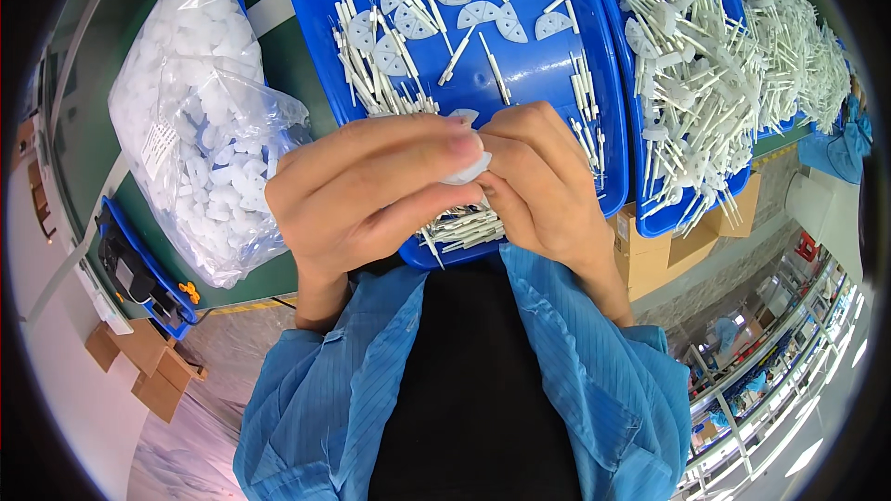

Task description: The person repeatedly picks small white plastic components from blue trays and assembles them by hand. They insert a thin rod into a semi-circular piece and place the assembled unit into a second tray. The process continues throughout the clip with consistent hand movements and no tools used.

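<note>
Over the tray [546, 74], we are seeing the left hand [348, 184] pinching a piece [471, 170], right hand [546, 181] bunched beside it, contents and axis unclear.

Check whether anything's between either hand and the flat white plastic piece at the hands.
Nothing visible. The bare left hand grips the flat white plastic piece; the bare right hand is at its right edge, exact contact hidden. The blue rectangular plastic tray lies beneath, not between.
</note>
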`<state>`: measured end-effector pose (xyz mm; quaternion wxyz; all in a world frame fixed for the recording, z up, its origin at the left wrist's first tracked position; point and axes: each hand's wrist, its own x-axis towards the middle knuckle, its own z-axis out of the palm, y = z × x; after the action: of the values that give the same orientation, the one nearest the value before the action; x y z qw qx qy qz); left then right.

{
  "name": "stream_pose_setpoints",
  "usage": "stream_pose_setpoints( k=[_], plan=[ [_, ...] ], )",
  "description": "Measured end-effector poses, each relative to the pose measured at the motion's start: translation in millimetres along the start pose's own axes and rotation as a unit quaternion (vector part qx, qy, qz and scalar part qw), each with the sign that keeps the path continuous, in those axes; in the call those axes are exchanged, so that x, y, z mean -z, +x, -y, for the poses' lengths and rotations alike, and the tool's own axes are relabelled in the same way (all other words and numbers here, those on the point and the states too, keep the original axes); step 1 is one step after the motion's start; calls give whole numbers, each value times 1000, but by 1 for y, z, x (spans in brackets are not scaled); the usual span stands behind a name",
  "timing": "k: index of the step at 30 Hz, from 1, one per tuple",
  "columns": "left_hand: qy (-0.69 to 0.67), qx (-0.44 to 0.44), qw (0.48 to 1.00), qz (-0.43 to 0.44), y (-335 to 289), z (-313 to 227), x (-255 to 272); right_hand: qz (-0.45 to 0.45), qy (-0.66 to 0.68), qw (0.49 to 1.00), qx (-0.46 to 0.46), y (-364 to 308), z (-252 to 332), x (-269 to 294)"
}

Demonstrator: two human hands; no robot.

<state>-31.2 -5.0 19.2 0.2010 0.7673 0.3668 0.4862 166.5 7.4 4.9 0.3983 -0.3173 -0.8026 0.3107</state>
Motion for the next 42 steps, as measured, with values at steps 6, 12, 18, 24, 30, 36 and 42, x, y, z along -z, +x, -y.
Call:
stream_pose_setpoints(
  k=[6, 12, 18, 24, 30, 36, 42],
  plan=[
    [13, 61, 998, 4, 5, -11, 0, -6, -8, 1000, -1, -2, -1, 0],
    [-14, 19, 1000, 2, -1, 4, 0, 10, -27, 999, -20, 1, 2, 2],
    [-38, 64, 997, -8, -6, 0, 0, 57, -69, 996, -30, 1, 3, 11],
    [35, -66, 997, -35, -7, 10, -9, 19, 315, 906, -281, 6, 25, 6],
    [-83, 28, 976, -201, 1, 6, -27, -50, 269, 921, -277, 4, 30, -4],
    [-27, 65, 997, -16, -9, 8, -7, -301, -56, 914, -266, -14, 25, 87],
    [52, 166, 976, 132, -6, -4, -19, -330, -364, 804, -335, -17, 14, 141]
  ],
)
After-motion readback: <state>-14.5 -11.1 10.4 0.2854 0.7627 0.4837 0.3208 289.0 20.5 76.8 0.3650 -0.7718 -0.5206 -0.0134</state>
